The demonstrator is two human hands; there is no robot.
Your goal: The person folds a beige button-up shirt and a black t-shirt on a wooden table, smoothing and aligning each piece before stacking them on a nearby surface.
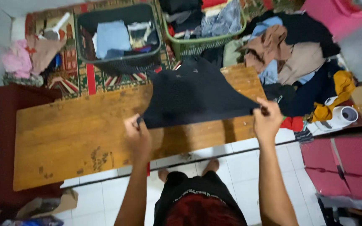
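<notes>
- The person stands at the long worn wooden table (76, 138) with a black knitted garment (193, 94) stretched between both hands, its far part draped over the tabletop and its near edge lifted just above the wood.
- The left hand (138, 134) is pinched shut on the near left corner of the black garment; the right hand (267, 121) is closed on the near right corner, fingers curled over the hem. The hands are well apart, so the edge runs taut between them.
- I judge this to be the spreading-out step of folding — the cloth is held flat but not yet creased or doubled. A next move would call for both corners kept level and carried together, so the fabric lies without a twist.
- Beyond the table stand a dark plastic laundry basket (118, 62) holding folded clothes, a blue piece among them, and a green plastic basket (206, 42) full of mixed clothes; a loose heap of brown, black and yellow clothes (302, 67) lies to the right.
- Hard to make out: what kind of garment it is — no sleeves or collar show clearly. The green basket is cut off at the top, and the person's feet on the white tiles are half hidden under the table's edge.
</notes>
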